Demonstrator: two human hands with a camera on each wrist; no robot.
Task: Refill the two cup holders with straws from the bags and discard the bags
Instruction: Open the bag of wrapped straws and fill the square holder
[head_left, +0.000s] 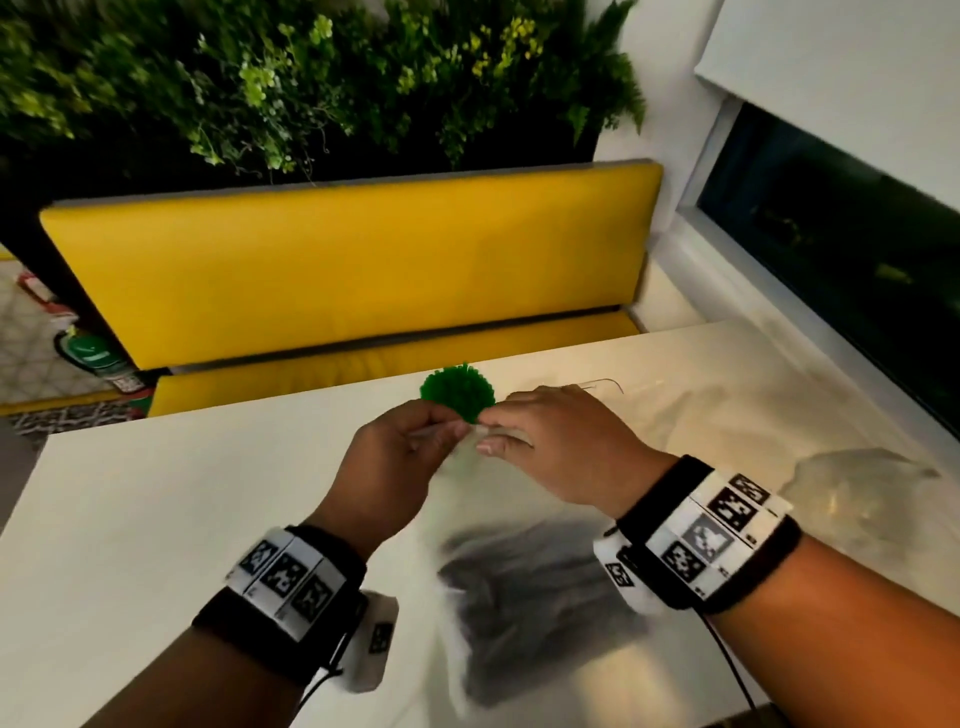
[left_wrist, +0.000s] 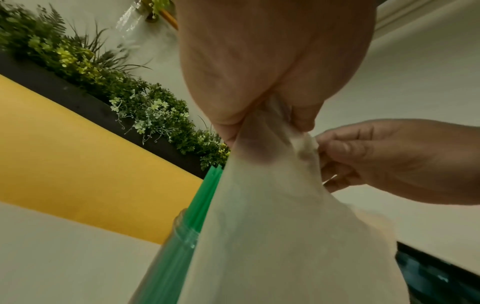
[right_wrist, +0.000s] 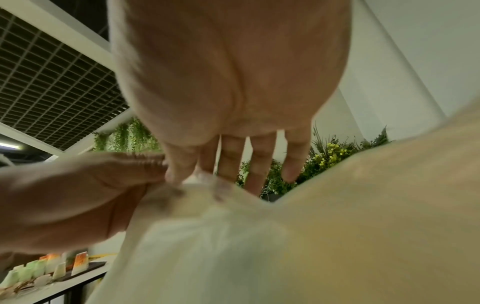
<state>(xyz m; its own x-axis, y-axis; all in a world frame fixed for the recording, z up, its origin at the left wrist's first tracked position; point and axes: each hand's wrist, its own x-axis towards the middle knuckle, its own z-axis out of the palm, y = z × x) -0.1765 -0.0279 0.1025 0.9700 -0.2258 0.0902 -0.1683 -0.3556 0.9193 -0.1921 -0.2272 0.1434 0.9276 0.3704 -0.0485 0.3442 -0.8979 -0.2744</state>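
Note:
On the white table (head_left: 156, 519) my two hands hold up the neck of a translucent plastic bag (head_left: 519, 597) with a dark bundle of straws showing through it. My left hand (head_left: 441, 431) pinches the bag's top (left_wrist: 272, 226) between thumb and fingers. Right beside it, my right hand (head_left: 493, 439) pinches the same top with thumb and forefinger, its other fingers (right_wrist: 259, 164) stretched out. Just behind the hands stands a clear cup holder (left_wrist: 182, 236) packed with green straws (head_left: 457, 392). A second cup holder is not visible.
A crumpled clear plastic bag (head_left: 857, 488) lies on the table at the right. A yellow bench (head_left: 337, 270) runs along the table's far edge, with a planter of greenery (head_left: 311, 78) above it and a dark window (head_left: 841, 249) on the right.

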